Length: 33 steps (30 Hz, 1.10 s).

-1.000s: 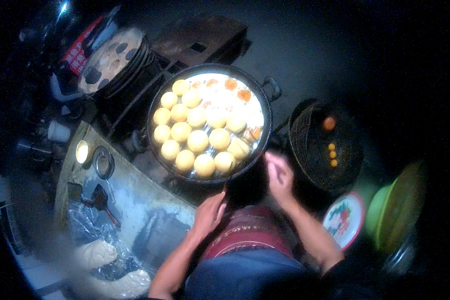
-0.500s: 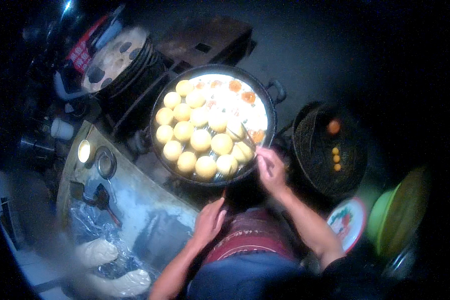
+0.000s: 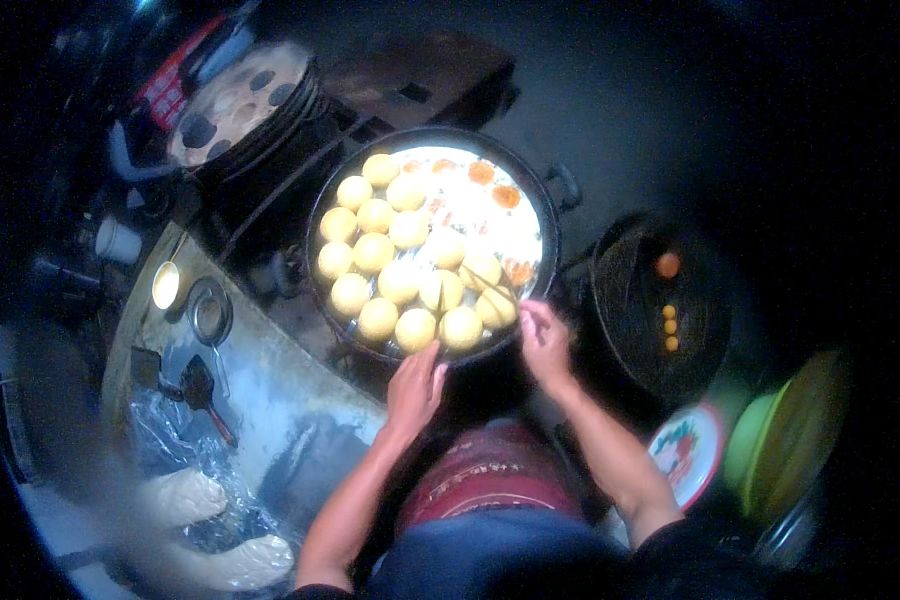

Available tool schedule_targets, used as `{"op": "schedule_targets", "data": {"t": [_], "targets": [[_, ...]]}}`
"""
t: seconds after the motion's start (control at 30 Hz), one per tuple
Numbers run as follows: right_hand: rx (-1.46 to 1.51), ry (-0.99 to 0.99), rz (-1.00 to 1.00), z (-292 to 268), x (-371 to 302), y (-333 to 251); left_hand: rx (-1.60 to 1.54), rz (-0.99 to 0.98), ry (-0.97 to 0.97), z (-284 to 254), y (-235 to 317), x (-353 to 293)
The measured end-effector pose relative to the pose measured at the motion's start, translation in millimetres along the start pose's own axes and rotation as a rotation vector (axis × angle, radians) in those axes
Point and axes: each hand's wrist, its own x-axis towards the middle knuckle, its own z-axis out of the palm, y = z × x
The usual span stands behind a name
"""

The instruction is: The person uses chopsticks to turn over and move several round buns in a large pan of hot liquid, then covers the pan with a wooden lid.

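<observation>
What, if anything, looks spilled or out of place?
No spill shows. Only the clear plastic on the counter looks untidy, lying crumpled by pale lumps. The upper right of the pan is too bright to judge.

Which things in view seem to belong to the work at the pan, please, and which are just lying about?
Apparently in use:
- left hand and right hand, each holding a thin stick at the balls
- yellow balls
- round pan

Apparently lying about:
- spatula
- white cup
- flowered plate
- green basin
</observation>
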Motion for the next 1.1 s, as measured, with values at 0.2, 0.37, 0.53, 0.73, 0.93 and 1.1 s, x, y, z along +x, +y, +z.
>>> {"op": "schedule_targets", "data": {"t": [0.2,0.37,0.53,0.73,0.93,1.1], "targets": [[-0.051,-0.064,-0.371,8.2,-31.3,-17.2,-0.029,0.033,-0.004,12.8,-15.9,-15.0],[-0.014,0.000,-0.172,15.4,-29.7,-10.4,-0.075,0.009,-0.022,26.5,-23.3,-21.4],[-0.036,-0.045,-0.253,28.9,-36.9,-27.1,-0.065,-0.041,-0.041,26.1,-23.7,-19.6],[0.045,0.085,-0.153,54.1,14.4,-29.2,-0.129,0.037,0.072,-3.3,-11.8,-28.6],[0.056,-0.036,-0.134,77.5,39.4,-6.5,-0.077,-0.006,0.054,-0.2,-23.6,-23.7],[0.060,-0.112,-0.312,72.1,24.1,-26.4,-0.087,0.005,-0.008,13.2,-17.4,-20.1]]}}
